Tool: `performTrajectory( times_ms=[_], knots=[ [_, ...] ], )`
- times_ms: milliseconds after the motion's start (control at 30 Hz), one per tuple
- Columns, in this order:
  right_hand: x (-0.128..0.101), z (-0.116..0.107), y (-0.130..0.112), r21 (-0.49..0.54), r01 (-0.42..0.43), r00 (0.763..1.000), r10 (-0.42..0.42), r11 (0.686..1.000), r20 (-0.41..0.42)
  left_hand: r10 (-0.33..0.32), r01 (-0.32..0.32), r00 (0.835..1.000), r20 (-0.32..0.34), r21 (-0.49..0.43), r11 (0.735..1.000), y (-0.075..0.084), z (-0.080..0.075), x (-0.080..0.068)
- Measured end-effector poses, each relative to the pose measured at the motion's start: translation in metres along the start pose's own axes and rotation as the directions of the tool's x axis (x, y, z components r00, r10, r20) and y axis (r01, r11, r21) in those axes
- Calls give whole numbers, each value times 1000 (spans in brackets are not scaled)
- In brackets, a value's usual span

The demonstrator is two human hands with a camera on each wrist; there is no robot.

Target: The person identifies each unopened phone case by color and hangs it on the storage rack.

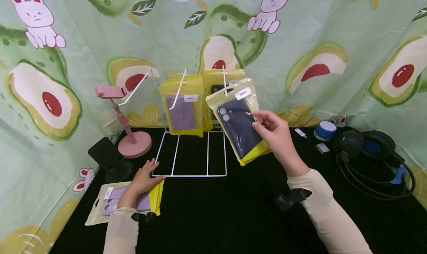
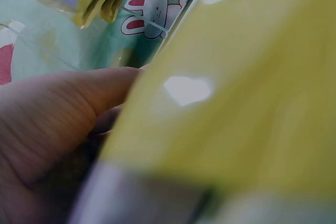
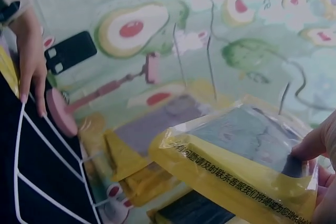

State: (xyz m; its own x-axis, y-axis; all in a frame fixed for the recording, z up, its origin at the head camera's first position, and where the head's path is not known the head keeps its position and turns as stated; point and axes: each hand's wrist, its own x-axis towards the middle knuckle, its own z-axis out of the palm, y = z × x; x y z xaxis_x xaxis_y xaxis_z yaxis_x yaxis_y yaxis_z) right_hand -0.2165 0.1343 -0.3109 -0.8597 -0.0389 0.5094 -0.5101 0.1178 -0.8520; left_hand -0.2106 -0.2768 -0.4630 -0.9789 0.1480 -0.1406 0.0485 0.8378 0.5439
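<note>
My right hand [image 1: 275, 131] pinches the side edge of a clear-and-yellow bag with a dark phone case [image 1: 238, 126], thumb in front. The bag tilts, and its hang hole overlaps the tip of the right hook [image 1: 224, 82] of a white wire rack [image 1: 193, 176]. Behind it hang bagged phone cases, partly hidden. More bags, a purple case [image 1: 181, 115] in front, hang on the middle hook [image 1: 178, 89]. My left hand [image 1: 143, 178] rests on the rack's front left corner, fingers extended. Under that wrist lies a bagged lilac phone case [image 1: 113, 194], its yellow part blurred in the left wrist view.
The rack's left hook [image 1: 135, 87] holds no bag. A pink phone stand [image 1: 135, 144] and a black stand [image 1: 111, 161] are at left. Headphones [image 1: 365, 146], a blue-and-white cylinder [image 1: 325, 130] and small white items are at right. A printed cloth [image 1: 310, 24] hangs behind.
</note>
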Motion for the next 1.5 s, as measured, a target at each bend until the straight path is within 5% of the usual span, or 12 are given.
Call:
performTrajectory(
  times_ms=[333, 567, 800, 1300, 1500],
  knots=[
    [47, 20, 30, -18, -27, 998, 26, 999, -62, 19, -19, 1000, 1, -5, 1000, 2, 1, -2],
    [51, 28, 23, -38, -49, 996, 46, 998, -73, 17, -17, 1000, 10, -1, 1000, 0, 3, 0],
    [53, 20, 61, -91, -61, 998, 59, 994, -27, 33, -33, 999, 0, -1, 999, -2, 4, 1],
    [10, 0, 95, -201, -139, 986, 155, 970, 65, 20, -20, 1000, 1, 0, 1000, -1, 2, 0],
    [-21, 3, 107, -299, -136, 966, 194, 945, 173, 22, -22, 1000, -6, 6, 1000, -2, 1, 0]
  ],
)
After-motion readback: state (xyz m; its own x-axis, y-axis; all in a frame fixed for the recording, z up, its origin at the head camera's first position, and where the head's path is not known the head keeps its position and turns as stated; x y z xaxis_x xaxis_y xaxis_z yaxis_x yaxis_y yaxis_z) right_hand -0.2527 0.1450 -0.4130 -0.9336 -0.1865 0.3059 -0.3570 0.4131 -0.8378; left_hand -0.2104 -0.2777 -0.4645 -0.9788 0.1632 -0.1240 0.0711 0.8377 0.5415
